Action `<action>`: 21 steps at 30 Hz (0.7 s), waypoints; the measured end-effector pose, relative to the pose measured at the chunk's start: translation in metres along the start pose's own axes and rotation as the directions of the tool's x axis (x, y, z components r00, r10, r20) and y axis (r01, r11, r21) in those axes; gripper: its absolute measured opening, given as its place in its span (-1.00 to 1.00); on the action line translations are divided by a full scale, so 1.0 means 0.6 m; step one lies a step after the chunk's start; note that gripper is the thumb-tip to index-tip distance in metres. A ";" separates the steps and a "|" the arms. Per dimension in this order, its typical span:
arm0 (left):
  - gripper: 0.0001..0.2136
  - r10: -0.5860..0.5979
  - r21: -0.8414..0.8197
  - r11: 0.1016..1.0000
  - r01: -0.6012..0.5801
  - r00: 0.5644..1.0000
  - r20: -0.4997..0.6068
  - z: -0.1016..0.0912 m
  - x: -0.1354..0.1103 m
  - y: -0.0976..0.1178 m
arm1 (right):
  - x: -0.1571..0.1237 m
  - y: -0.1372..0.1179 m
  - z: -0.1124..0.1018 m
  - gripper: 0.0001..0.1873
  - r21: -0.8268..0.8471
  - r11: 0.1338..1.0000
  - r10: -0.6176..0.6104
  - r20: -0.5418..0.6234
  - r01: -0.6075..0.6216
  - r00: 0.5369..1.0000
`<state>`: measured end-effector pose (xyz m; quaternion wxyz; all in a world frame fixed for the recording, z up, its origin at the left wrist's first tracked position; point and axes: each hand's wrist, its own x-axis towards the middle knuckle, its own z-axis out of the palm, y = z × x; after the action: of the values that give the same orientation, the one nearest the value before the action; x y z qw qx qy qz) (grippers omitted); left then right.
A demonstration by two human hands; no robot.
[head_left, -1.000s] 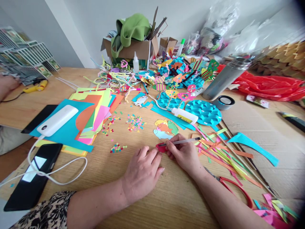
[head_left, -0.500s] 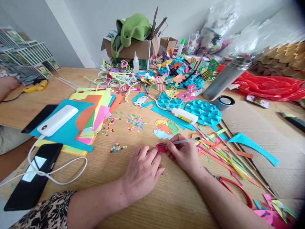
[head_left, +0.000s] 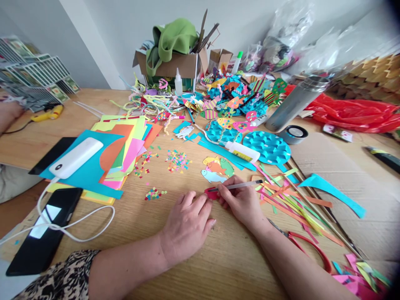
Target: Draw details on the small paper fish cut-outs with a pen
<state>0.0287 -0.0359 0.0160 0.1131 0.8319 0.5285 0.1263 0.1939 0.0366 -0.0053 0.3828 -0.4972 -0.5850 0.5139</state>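
My right hand [head_left: 240, 202] grips a slim, pale pen [head_left: 245, 184], its tip down on a small red paper cut-out [head_left: 211, 193] that the hands partly cover. My left hand [head_left: 189, 225] lies palm down on the table, thumb apart, fingertips pressing the cut-out's left edge. Just beyond it, several paper fish [head_left: 217, 167] in yellow, orange, green and pale blue overlap. Small coloured paper dots [head_left: 153, 193] and confetti bits [head_left: 177, 161] lie to the left. Red-handled scissors [head_left: 309, 250] rest partly beneath my right forearm.
Coloured paper sheets [head_left: 87, 156] carry a white power bank [head_left: 76, 157], cabled near a black phone [head_left: 43, 233]. A glue bottle [head_left: 242, 151], blue discs [head_left: 266, 147] and a steel flask [head_left: 296, 104] stand beyond. Paper strips [head_left: 300, 196] spread right. Another person's hand [head_left: 11, 111] shows far left.
My hands, the pen and the red cut-out look almost unmoved. The other person's hand at far left has shifted slightly.
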 end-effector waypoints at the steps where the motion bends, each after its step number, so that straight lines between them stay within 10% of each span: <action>1: -0.71 0.000 0.002 1.000 0.000 1.000 -0.001 0.000 0.000 0.000 | 0.000 0.000 0.000 -0.62 0.000 1.000 0.001 0.001 -0.001 1.000; 21: -0.70 0.004 -0.002 1.000 -0.004 1.000 -0.004 0.000 -0.001 0.001 | 0.000 0.000 0.000 -0.65 -0.010 1.000 -0.012 0.002 0.012 1.000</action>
<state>0.0292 -0.0369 0.0160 0.1125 0.8325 0.5270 0.1284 0.1938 0.0367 -0.0051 0.3826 -0.4950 -0.5909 0.5093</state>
